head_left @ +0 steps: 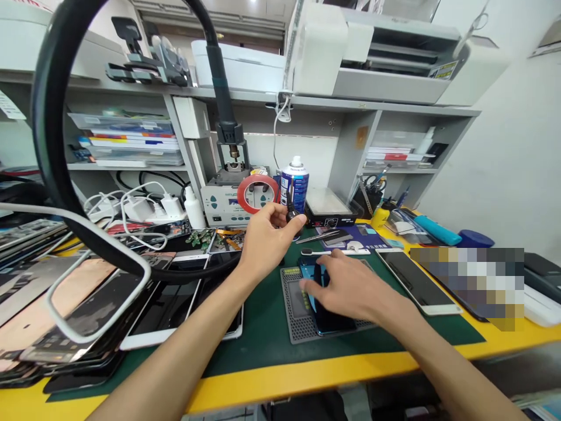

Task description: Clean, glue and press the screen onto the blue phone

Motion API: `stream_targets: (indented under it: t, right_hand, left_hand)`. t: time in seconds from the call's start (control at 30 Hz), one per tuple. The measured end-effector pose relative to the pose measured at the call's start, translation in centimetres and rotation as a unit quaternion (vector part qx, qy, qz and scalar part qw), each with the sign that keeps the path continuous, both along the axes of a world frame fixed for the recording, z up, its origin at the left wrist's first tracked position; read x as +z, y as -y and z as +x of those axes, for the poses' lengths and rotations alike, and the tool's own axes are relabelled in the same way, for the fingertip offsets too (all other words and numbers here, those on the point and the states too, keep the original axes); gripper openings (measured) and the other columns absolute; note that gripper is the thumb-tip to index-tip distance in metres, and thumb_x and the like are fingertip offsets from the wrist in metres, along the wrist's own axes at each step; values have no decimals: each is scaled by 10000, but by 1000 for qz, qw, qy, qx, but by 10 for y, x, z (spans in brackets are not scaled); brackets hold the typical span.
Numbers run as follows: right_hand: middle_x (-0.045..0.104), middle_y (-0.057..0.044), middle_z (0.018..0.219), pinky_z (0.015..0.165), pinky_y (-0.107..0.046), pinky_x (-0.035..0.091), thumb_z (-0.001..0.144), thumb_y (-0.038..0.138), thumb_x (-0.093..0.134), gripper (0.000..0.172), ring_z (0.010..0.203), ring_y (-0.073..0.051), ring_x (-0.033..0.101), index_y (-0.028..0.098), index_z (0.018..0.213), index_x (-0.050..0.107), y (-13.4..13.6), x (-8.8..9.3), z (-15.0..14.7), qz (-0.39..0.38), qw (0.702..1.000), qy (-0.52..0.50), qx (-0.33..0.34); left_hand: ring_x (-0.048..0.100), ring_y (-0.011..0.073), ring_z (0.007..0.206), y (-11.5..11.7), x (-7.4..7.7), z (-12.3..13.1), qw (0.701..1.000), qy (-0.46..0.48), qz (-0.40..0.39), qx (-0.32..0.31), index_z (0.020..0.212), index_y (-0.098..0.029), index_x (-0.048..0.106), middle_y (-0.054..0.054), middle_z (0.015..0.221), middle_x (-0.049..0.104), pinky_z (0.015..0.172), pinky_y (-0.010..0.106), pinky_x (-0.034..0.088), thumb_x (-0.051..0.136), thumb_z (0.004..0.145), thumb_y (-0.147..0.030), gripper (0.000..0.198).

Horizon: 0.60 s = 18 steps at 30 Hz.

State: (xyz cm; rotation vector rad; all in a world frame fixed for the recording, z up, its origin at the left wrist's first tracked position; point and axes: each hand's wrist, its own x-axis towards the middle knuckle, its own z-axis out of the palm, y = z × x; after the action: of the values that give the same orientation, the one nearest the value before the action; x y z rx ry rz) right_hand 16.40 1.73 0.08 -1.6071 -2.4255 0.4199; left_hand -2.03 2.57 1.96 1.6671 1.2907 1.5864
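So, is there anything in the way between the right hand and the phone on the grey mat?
No, nothing visible is in the way. The right hand is right over the phone, though I can't tell if every fingertip touches it. The toothbrush lies past them, not between.
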Motion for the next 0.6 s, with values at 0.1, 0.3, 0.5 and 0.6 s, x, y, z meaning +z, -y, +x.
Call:
stream_targets:
  t: [0.1, 0.3, 0.5, 0.6]
  right_hand:
    - [597, -302, 1103, 743, -438, 444, 814, 468, 624, 498, 955, -416, 625, 44, 1074, 667, 24, 3, -23, 11, 993, 117, -25]
    - [635, -115, 733, 585, -326, 380, 725, 334, 631, 180, 699, -276, 610, 155, 736, 627, 12, 25, -21, -33, 996, 55, -61]
    - [402, 45, 547, 487, -253, 227, 769, 326, 608, 231, 493, -101, 335, 189, 617, 502, -15, 34, 40, -141, 983, -100, -56]
    - [428, 51, 587, 454, -246, 166, 782, 392, 636, 231, 472, -76, 240, 166, 738, 610, -14, 35, 54, -207, 963, -168, -26]
  left_hand:
    - [503, 135, 719, 0, -3, 4, 1000, -15, -1, 16, 792, -189, 548, -20, 768, 541, 659, 263, 393, 715, 797, -371, 247]
    - [541, 146, 699, -8, -9, 1, 999, 35, 1, -1, 801, -172, 605, -10, 729, 591, 654, 266, 420, 742, 761, -392, 262]
    - [501, 120, 628, -13, -2, -11, 991, 131, -6, -17, 750, -167, 603, -26, 680, 533, 610, 257, 415, 757, 750, -438, 312]
    - [526, 126, 664, -13, 1, -12, 985, 163, -22, -46, 741, -158, 617, -2, 729, 573, 623, 257, 449, 766, 744, -419, 300]
